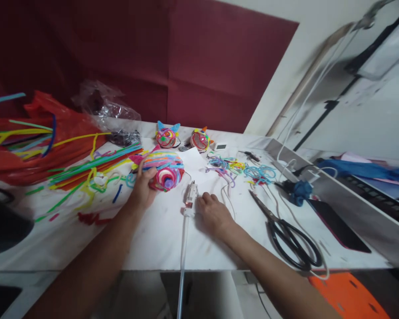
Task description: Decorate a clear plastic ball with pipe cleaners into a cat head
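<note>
Both hands on white table (159, 241) w/ pipe-cleaner craft.
L hand (142, 188) cups side of colourful pipe-cleaner ball (164, 170), fingers curled onto it; ball sits mid-table, near loose pipe cleaners (86, 166). R hand (214, 212) rests flat, fingers loosely together, just beside glue gun (190, 197), touching or not, can't tell. Black scissors (291, 237) well to the right; two small finished heads (168, 135) at back.

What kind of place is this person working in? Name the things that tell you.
Probably a home craft table: loose pipe cleaners, a glue gun and scissors lie on it, beside finished woven balls.
</note>
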`<action>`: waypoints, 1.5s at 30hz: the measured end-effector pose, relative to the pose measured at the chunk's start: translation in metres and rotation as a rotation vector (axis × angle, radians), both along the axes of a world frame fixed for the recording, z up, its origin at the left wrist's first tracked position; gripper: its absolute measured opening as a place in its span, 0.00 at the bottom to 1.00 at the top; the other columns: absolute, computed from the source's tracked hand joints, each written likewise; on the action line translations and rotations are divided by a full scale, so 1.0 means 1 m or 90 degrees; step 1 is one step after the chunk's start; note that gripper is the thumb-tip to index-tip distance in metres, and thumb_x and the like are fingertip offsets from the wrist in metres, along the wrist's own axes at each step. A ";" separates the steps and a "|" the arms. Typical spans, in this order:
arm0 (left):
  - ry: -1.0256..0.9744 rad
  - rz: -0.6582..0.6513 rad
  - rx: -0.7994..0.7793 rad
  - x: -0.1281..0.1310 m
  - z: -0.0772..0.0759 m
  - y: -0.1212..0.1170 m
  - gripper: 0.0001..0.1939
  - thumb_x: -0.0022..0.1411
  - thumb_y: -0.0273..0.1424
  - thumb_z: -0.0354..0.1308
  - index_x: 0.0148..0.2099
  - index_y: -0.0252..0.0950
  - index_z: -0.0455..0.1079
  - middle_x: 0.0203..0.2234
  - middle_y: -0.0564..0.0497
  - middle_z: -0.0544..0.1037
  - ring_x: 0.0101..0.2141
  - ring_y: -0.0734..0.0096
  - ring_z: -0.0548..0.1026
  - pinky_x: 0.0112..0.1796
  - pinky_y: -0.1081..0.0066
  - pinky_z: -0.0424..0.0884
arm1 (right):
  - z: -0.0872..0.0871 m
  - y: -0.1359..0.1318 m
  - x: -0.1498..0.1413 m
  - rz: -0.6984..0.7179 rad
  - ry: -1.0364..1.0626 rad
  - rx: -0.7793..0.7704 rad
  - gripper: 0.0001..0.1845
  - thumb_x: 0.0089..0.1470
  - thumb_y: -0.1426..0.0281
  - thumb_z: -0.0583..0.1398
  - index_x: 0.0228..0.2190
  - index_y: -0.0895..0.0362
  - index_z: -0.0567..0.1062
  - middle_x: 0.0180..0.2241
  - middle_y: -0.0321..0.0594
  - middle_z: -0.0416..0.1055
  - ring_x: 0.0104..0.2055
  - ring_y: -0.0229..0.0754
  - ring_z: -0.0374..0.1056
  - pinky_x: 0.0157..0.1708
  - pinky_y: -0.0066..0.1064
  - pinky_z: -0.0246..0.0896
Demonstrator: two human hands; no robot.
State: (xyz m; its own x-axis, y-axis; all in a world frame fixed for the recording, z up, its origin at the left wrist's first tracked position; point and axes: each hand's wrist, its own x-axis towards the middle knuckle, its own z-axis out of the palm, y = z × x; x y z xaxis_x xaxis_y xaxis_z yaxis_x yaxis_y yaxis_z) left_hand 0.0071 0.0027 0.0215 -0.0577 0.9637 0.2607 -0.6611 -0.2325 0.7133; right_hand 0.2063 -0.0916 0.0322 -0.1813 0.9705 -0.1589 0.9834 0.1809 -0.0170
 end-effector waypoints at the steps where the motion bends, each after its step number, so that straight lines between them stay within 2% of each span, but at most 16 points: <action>1: -0.001 -0.002 -0.008 0.000 -0.001 0.000 0.38 0.46 0.35 0.74 0.60 0.46 0.68 0.44 0.51 0.84 0.50 0.52 0.82 0.50 0.56 0.79 | -0.001 0.001 0.000 -0.006 0.012 0.012 0.22 0.59 0.75 0.57 0.54 0.61 0.74 0.57 0.57 0.70 0.58 0.59 0.69 0.50 0.43 0.72; 5: 0.010 -0.023 -0.033 -0.001 -0.002 0.001 0.37 0.47 0.36 0.74 0.59 0.47 0.70 0.47 0.51 0.84 0.52 0.50 0.81 0.50 0.54 0.79 | -0.005 0.000 0.015 -0.010 0.149 0.088 0.23 0.49 0.79 0.59 0.49 0.61 0.76 0.53 0.55 0.71 0.53 0.55 0.71 0.51 0.41 0.71; 8: 0.019 -0.023 -0.037 -0.002 -0.002 -0.002 0.36 0.47 0.37 0.75 0.59 0.47 0.71 0.47 0.51 0.84 0.53 0.47 0.81 0.51 0.53 0.79 | -0.007 -0.002 0.037 0.019 0.359 0.175 0.22 0.44 0.78 0.60 0.44 0.57 0.77 0.46 0.48 0.73 0.43 0.48 0.72 0.46 0.38 0.71; 10: 0.022 -0.026 -0.041 -0.002 -0.002 -0.003 0.36 0.46 0.37 0.75 0.59 0.46 0.71 0.47 0.50 0.84 0.53 0.46 0.80 0.52 0.52 0.79 | -0.007 -0.003 0.052 0.040 0.510 0.211 0.20 0.44 0.75 0.60 0.42 0.55 0.77 0.41 0.44 0.74 0.41 0.47 0.72 0.41 0.37 0.69; 14: 0.019 -0.035 -0.048 0.000 -0.003 -0.007 0.39 0.45 0.38 0.77 0.59 0.46 0.71 0.49 0.48 0.84 0.53 0.45 0.81 0.53 0.50 0.79 | -0.004 0.002 0.072 0.013 0.753 0.167 0.20 0.44 0.69 0.59 0.42 0.54 0.76 0.34 0.41 0.75 0.33 0.46 0.70 0.30 0.34 0.64; 16: 0.021 -0.036 -0.049 0.002 -0.004 -0.009 0.41 0.44 0.38 0.77 0.60 0.46 0.70 0.48 0.48 0.84 0.53 0.43 0.81 0.52 0.49 0.79 | -0.002 0.006 0.076 0.001 0.825 0.138 0.24 0.42 0.68 0.58 0.44 0.55 0.75 0.37 0.44 0.77 0.32 0.46 0.70 0.29 0.35 0.64; 18: 0.027 -0.041 -0.050 0.004 -0.006 -0.010 0.42 0.43 0.39 0.77 0.61 0.45 0.70 0.46 0.47 0.85 0.52 0.42 0.81 0.52 0.48 0.79 | -0.003 0.011 0.076 0.017 0.873 0.132 0.29 0.41 0.68 0.57 0.48 0.55 0.74 0.45 0.50 0.79 0.34 0.48 0.71 0.30 0.37 0.66; 21: 0.035 -0.052 -0.041 0.005 -0.007 -0.013 0.42 0.44 0.40 0.77 0.61 0.42 0.70 0.45 0.45 0.85 0.53 0.40 0.81 0.50 0.48 0.79 | -0.007 0.016 0.072 0.062 0.919 0.155 0.30 0.46 0.65 0.56 0.52 0.56 0.73 0.51 0.55 0.77 0.35 0.49 0.72 0.30 0.38 0.66; 26: 0.034 -0.044 -0.034 0.004 -0.006 -0.016 0.40 0.46 0.40 0.77 0.61 0.42 0.71 0.45 0.46 0.85 0.49 0.44 0.83 0.50 0.50 0.80 | -0.019 0.010 0.065 0.103 0.993 0.140 0.24 0.54 0.59 0.58 0.52 0.52 0.73 0.53 0.56 0.77 0.33 0.48 0.70 0.28 0.39 0.62; 28: 0.037 -0.037 -0.031 0.003 -0.005 -0.016 0.40 0.47 0.40 0.76 0.62 0.42 0.71 0.45 0.46 0.85 0.49 0.46 0.83 0.49 0.52 0.80 | -0.021 0.003 0.062 0.117 1.003 0.120 0.23 0.55 0.56 0.60 0.50 0.51 0.75 0.49 0.54 0.78 0.33 0.49 0.70 0.29 0.39 0.62; 32: 0.047 -0.037 -0.033 0.002 -0.004 -0.016 0.40 0.49 0.39 0.75 0.64 0.43 0.69 0.47 0.47 0.85 0.50 0.46 0.83 0.48 0.55 0.80 | -0.020 -0.012 0.057 0.080 0.964 0.070 0.28 0.55 0.46 0.61 0.49 0.51 0.78 0.32 0.47 0.77 0.30 0.49 0.67 0.28 0.40 0.59; 35: 0.056 -0.030 -0.045 0.002 -0.004 -0.017 0.42 0.47 0.39 0.76 0.64 0.45 0.69 0.46 0.49 0.85 0.49 0.49 0.83 0.47 0.57 0.80 | -0.019 -0.020 0.052 0.057 0.950 0.078 0.31 0.54 0.42 0.61 0.46 0.51 0.80 0.28 0.45 0.75 0.30 0.49 0.66 0.28 0.40 0.60; 37: 0.061 -0.031 -0.046 0.002 -0.005 -0.017 0.43 0.46 0.40 0.77 0.64 0.46 0.69 0.47 0.49 0.85 0.49 0.49 0.83 0.47 0.57 0.80 | -0.020 -0.023 0.051 0.067 0.940 0.080 0.29 0.54 0.42 0.61 0.41 0.52 0.81 0.29 0.44 0.74 0.30 0.48 0.66 0.29 0.39 0.61; 40: 0.063 -0.041 -0.043 0.003 -0.007 -0.017 0.44 0.46 0.42 0.77 0.64 0.45 0.68 0.47 0.48 0.85 0.49 0.46 0.83 0.47 0.54 0.81 | -0.020 -0.024 0.050 0.117 0.911 0.029 0.23 0.58 0.46 0.60 0.33 0.53 0.79 0.28 0.42 0.72 0.31 0.46 0.67 0.30 0.37 0.63; 42: 0.061 -0.043 -0.041 0.003 -0.008 -0.018 0.44 0.46 0.42 0.77 0.65 0.45 0.67 0.46 0.48 0.85 0.50 0.46 0.83 0.47 0.55 0.81 | -0.019 -0.024 0.051 0.138 0.892 0.001 0.21 0.61 0.49 0.59 0.33 0.53 0.78 0.26 0.41 0.71 0.31 0.46 0.68 0.30 0.36 0.64; 45: 0.064 -0.041 -0.043 0.004 -0.008 -0.019 0.45 0.47 0.40 0.77 0.66 0.46 0.66 0.48 0.48 0.85 0.52 0.48 0.82 0.48 0.57 0.80 | -0.017 -0.024 0.051 0.143 0.878 0.012 0.20 0.62 0.49 0.59 0.34 0.53 0.77 0.28 0.41 0.72 0.31 0.45 0.68 0.29 0.35 0.63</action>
